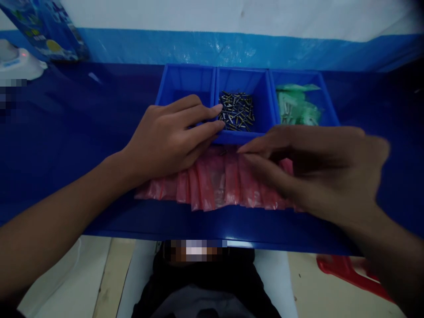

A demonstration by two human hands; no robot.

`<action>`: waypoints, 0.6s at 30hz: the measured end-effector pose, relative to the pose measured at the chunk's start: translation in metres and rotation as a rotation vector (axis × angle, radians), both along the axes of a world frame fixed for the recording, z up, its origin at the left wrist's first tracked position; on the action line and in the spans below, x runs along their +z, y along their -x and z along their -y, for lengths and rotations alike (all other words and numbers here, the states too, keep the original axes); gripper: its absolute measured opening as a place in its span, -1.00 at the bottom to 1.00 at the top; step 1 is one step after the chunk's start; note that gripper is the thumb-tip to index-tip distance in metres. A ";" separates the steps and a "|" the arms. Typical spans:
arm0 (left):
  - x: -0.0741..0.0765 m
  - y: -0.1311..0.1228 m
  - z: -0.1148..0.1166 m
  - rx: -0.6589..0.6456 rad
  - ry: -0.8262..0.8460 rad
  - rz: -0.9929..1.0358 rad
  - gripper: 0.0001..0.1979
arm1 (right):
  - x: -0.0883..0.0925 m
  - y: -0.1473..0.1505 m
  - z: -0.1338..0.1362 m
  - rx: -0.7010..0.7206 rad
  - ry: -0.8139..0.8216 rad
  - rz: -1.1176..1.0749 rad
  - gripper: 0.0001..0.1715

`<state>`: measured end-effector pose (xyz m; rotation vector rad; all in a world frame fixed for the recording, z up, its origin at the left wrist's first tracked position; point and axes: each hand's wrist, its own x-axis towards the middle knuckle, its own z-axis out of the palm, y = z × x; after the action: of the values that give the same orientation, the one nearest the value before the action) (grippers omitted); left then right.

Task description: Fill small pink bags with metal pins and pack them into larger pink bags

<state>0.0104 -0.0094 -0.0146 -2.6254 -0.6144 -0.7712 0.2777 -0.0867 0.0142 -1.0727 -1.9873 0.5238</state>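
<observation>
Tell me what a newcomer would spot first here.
Pink plastic bags line the front of the blue bench. Behind them stand three blue bins: dark metal pins in the middle, green packets on the right. The left hand lies at the bins' edge; the right hand blurs above the bags.

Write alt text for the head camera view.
Two bare hands work over a row of blue bins on a blue workbench. The left hand reaches toward loose metal rivets; the right hand hovers over pink plastic bags. Green plastic packets fill the rightmost bin.

Left hand point(170, 141) palm down, fingers point(202, 115) extended, right hand point(318, 170) blurred and half-open, forearms point(56, 205) angling inward
</observation>
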 end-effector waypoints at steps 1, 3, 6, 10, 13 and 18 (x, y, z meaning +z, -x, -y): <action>0.000 0.000 -0.001 -0.019 -0.022 0.012 -0.77 | 0.002 -0.001 0.000 -0.022 0.081 -0.139 -0.95; -0.001 -0.001 -0.002 -0.041 -0.053 0.034 -0.80 | 0.005 -0.002 -0.002 -0.050 0.247 -0.357 -0.86; -0.001 -0.001 -0.002 -0.032 -0.070 0.048 -0.80 | 0.007 -0.004 -0.008 -0.030 0.418 -0.490 -0.80; 0.000 -0.002 0.001 0.030 -0.011 0.003 -0.75 | 0.008 -0.002 -0.014 -0.064 0.507 -0.621 -0.82; 0.000 -0.003 0.001 0.074 0.025 -0.040 -0.73 | 0.010 -0.002 -0.016 -0.086 0.486 -0.653 -0.83; -0.001 -0.002 -0.001 -0.015 -0.061 0.018 -0.79 | 0.008 -0.006 -0.018 -0.029 0.509 -0.659 -0.89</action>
<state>0.0127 -0.0089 -0.0155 -2.5734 -0.5679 -0.8060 0.2833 -0.0684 0.0225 -1.0367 -1.2811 1.2340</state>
